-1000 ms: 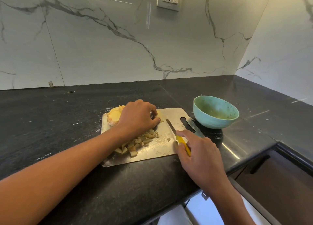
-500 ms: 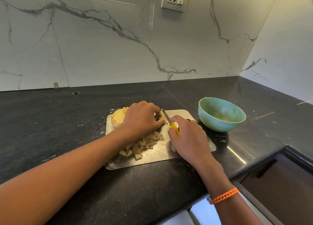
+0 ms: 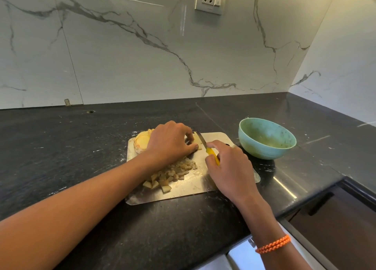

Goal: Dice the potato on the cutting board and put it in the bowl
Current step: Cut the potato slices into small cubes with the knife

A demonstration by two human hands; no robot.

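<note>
Holding the potato piece [image 3: 197, 142] down on the cutting board [image 3: 215, 136], I am curling the fingers of my left hand [image 3: 171, 142] over it and pinching it in place near the board's far edge. My right hand [image 3: 230, 168] is wrapping around the yellow handle of the knife [image 3: 210, 150], and the blade is resting against the piece just beside my left fingertips.

A pile of diced potato [image 3: 173, 173] is lying on the near half of the board, partly under my left wrist. A larger uncut portion of potato [image 3: 142, 143] is sitting at the board's far left corner, touching the back of my left hand. The bowl [image 3: 284, 150] is standing on the table [image 3: 61, 158] just beside the board's right edge.

Handling notes: the cut flesh is likely wet and slippery yet firm, so I am judging that the piece needs a flat face down and a grip on its sides, fingertips tucked back from the blade. The dice are probably light and will scatter easily; scooping them together is advisable.

Limits of view: my left hand is hiding most of the held piece, so its size is unclear. I cannot tell whether the bowl is holding any potato.
</note>
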